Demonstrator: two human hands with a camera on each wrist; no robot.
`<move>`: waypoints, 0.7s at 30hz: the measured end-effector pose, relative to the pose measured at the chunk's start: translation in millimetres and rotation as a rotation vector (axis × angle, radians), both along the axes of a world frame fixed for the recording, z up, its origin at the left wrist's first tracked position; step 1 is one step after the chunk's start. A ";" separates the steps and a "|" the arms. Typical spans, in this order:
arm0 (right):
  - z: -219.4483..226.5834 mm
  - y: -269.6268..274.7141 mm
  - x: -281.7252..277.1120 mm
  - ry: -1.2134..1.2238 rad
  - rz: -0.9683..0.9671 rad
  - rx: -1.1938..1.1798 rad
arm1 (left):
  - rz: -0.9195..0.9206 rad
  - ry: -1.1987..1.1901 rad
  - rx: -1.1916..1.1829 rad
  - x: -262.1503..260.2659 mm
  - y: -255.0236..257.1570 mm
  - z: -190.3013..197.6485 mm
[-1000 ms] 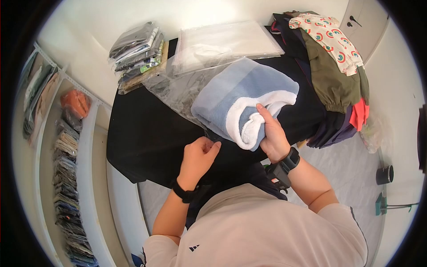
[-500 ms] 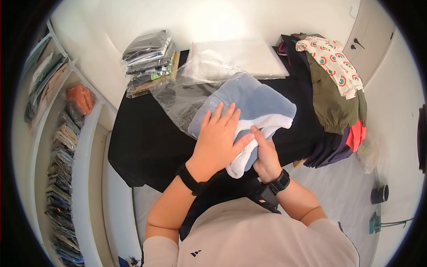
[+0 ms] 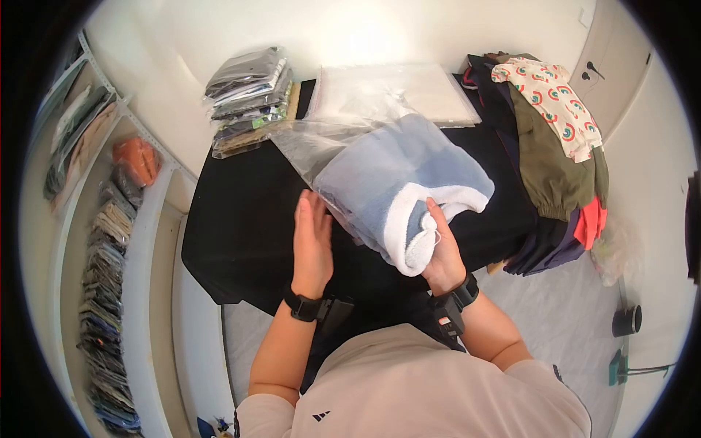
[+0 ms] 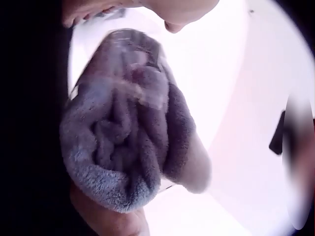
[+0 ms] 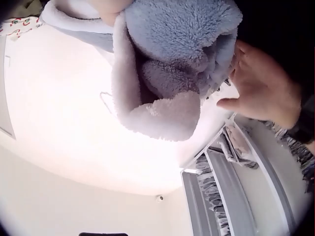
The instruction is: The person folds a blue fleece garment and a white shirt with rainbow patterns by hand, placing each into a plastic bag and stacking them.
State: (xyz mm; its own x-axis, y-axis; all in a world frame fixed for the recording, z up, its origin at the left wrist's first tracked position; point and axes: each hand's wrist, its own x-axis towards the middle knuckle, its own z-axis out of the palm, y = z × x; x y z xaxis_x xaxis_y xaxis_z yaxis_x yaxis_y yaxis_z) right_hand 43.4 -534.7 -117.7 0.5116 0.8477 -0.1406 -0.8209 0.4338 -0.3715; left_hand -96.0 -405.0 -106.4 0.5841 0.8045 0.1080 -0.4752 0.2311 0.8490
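Observation:
A folded blue fleece piece (image 3: 409,164) with fluffy white trim (image 3: 400,219) is tilted over the table, its far part inside a clear plastic bag (image 3: 303,150). At the near end my right hand (image 3: 444,255) grips the trimmed edge, thumb on top and the other fingers underneath. My left hand (image 3: 312,244) is held upright at the left side of the bagged fleece, fingers straight and close to the plastic. In the left wrist view, clear film covers the upper part of the rolled fleece (image 4: 123,162). The right wrist view shows the left hand (image 5: 266,83) beside the white trim (image 5: 162,118).
On the black-covered table (image 3: 234,219), a stack of bagged clothes (image 3: 248,102) stands at the back left. Flat clear bags (image 3: 394,91) lie at the back middle. Loose clothes (image 3: 551,146) hang over the right end. A shelf (image 3: 153,270) with packed garments runs along the left.
My left hand went from below the bag's edge to flat on the fleece, then off to its left side. The right hand keeps its grip on the trimmed end.

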 end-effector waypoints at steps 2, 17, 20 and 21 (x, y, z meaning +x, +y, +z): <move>0.5 1.8 -1.5 0.010 0.011 -0.005 | -0.216 -0.164 -0.076 5.5 3.0 -11.0; 17.7 9.5 -6.6 -0.002 -0.043 0.047 | -0.326 -0.025 -0.035 5.3 -30.0 -8.3; 13.0 11.6 -12.5 -0.009 -0.010 0.036 | -0.310 -0.180 -0.098 15.0 -29.9 -5.6; 12.0 12.7 -13.0 0.007 0.008 0.040 | -0.311 -0.181 -0.096 12.7 -30.6 -12.5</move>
